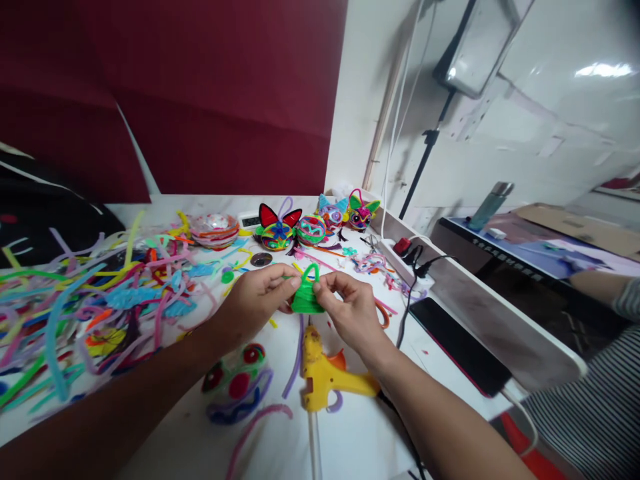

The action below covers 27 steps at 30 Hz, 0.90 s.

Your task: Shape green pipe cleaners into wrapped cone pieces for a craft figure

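Both hands meet over the middle of the white table. A small green piece [307, 298] with a loop of green pipe cleaner on top is pinched between them. My left hand [263, 293] grips its left side, fingers bent against the thumb. On the right side, my right hand [349, 308] pinches it near the base of the loop. Below the hands lies a yellow glue gun [323, 375], nozzle pointing up toward the green piece. A round face-like craft piece [239, 387] with red dots and a blue wavy strip rests left of the gun.
Pipe cleaners [135, 293] are heaped on the left. Decorated balls with ears [278, 230] stand at the back. A black phone [460, 345] and a power strip [405, 263] are on the right. Beyond the ledge, a person's striped sleeve [629, 299] shows.
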Motion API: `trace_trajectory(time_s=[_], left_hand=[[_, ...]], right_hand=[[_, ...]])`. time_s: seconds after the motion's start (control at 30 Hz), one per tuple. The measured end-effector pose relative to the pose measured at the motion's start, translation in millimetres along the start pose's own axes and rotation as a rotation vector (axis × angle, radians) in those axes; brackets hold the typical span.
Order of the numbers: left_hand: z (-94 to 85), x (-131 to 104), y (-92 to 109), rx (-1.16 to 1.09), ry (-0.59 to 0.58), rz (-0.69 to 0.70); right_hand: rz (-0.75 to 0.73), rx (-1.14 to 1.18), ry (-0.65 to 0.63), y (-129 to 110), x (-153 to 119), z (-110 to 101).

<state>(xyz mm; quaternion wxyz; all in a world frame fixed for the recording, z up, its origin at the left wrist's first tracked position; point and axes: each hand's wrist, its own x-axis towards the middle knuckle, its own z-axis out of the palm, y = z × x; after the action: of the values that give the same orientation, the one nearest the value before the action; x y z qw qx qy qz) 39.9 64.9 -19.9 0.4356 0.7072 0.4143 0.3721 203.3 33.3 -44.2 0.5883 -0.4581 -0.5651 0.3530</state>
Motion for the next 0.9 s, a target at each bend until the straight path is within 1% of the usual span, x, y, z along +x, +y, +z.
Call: trace_trajectory(time_s=[0.1, 0.17, 0.37, 0.5, 0.63, 0.7, 0.83, 0.9], left_hand=[[-3.3, 4.4, 2.5, -0.066, -0.023, -0.043], [-5.0, 7.2, 6.1, -0.061, -0.012, -0.050], [-7.7, 9.6, 12.9, 0.029, 0.018, 0.001], [-5.4, 3.9, 15.2, 0.048, 0.040, 0.001], [-0.4, -5.8, 20.0, -0.082, 0.130, 0.003], [2.0, -10.9, 21.5, -0.110, 0.163, 0.008], [7.4, -19.4, 19.3, -0.089, 0.186, -0.007], [10.4, -22.6, 16.6, -0.115, 0.233, 0.003]], right_hand=[[0.007, 0.110, -0.044, 3.7, 4.5, -1.7], [0.033, 0.175, -0.072, 4.9, 7.0, -2.7], [0.067, 0.261, -0.114, 0.6, 8.1, -2.9], [0.091, 0.285, -0.113, -0.4, 7.4, -1.1], [0.094, 0.295, -0.071, 0.3, 6.8, 0.4], [0.089, 0.303, -0.061, -0.1, 6.1, 0.8], [0.090, 0.324, -0.067, -0.6, 4.5, 2.2], [0.092, 0.329, -0.068, -0.2, 4.0, 3.3]])
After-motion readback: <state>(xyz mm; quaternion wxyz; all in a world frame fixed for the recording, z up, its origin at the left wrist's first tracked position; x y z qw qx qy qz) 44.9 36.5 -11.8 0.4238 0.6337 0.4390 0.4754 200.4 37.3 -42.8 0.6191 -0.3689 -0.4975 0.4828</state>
